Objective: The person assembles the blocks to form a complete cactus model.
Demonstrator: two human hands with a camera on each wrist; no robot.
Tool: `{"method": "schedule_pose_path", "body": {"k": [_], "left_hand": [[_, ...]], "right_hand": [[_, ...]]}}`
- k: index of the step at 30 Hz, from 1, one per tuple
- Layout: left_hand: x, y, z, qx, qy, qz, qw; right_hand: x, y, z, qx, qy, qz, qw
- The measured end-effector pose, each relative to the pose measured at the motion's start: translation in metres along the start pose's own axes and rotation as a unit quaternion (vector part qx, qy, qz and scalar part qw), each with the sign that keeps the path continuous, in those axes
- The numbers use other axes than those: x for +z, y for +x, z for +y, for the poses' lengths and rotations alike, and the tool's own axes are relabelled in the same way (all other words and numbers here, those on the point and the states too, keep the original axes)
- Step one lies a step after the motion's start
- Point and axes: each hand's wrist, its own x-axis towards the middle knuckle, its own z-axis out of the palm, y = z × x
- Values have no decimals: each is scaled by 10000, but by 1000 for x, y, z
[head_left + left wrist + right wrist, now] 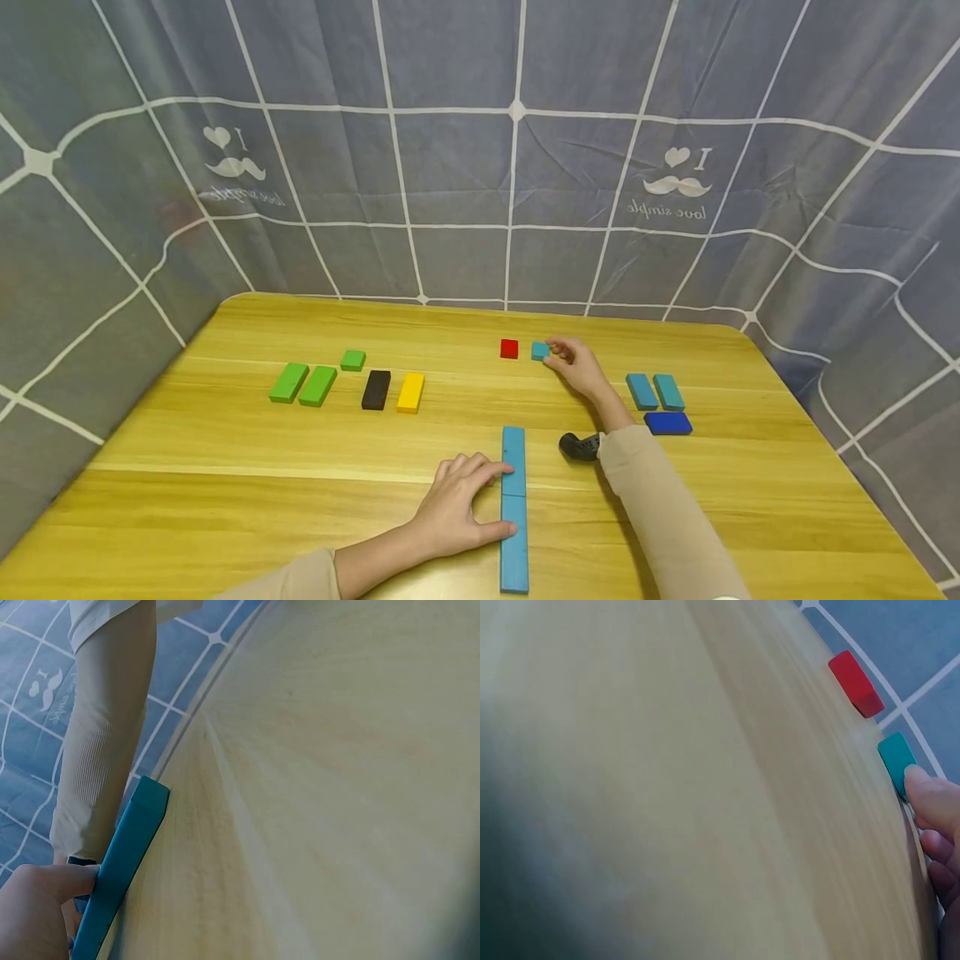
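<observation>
Two long light-blue blocks lie end to end in a line on the table, pointing away from me. The left hand rests beside them, its index fingertip touching the far block and its thumb touching the near one. In the left wrist view the thumb meets the side of a blue block. Farther off, the right hand pinches a small square light-blue block at its right side. A small red square block lies just left of it. The right wrist view shows the thumb against the small blue block.
On the left lie green blocks, a black block and a yellow block. To the right are two light-blue blocks and a dark-blue block. A wrist-worn black device sits by the right sleeve. A grey curtain hangs behind.
</observation>
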Motion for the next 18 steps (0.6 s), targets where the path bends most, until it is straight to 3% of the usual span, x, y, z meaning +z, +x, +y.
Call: {"method": "schedule_pose_path", "body": {"k": [11,14,18], "left_hand": [[2,0,-2,49,30,-11,10000],[3,0,-3,69,40,0,10000],[3,-1,-4,73,98,10,9999]], "right_hand": [[3,-3,-2,71,-19,109,9999],[3,-10,-13,-51,35,9,10000],[1,-28,-46,-192,161,-333,9991]]}}
